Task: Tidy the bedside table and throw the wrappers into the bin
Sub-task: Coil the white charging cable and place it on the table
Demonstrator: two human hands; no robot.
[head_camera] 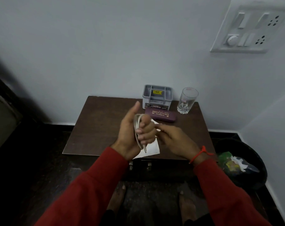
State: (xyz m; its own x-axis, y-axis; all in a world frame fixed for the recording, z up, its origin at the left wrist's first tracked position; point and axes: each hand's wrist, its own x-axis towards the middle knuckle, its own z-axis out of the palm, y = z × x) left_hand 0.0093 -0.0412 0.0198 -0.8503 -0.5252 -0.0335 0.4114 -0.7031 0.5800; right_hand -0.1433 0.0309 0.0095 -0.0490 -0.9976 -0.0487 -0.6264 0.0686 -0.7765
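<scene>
My left hand [135, 132] is raised over the brown bedside table [96, 128], fingers curled round a coiled white cable [137, 128] whose plug end hangs below the fist. My right hand [174, 139] is beside it, fingers bent near the cable; what it holds is blurred. Under the hands a white sheet of paper [152, 148] lies on the table. A maroon glasses case [161, 114], a grey plastic box [157, 96] and an empty drinking glass [187, 100] stand at the back. The black bin [256, 160] with wrappers [231, 162] inside sits on the floor at the right.
A white wall stands behind the table, with a switch and socket panel [248, 28] at upper right. Dark furniture [6, 115] is at the left. Two drawer handles [139, 165] show below the table's front edge. My bare feet are on the dark floor.
</scene>
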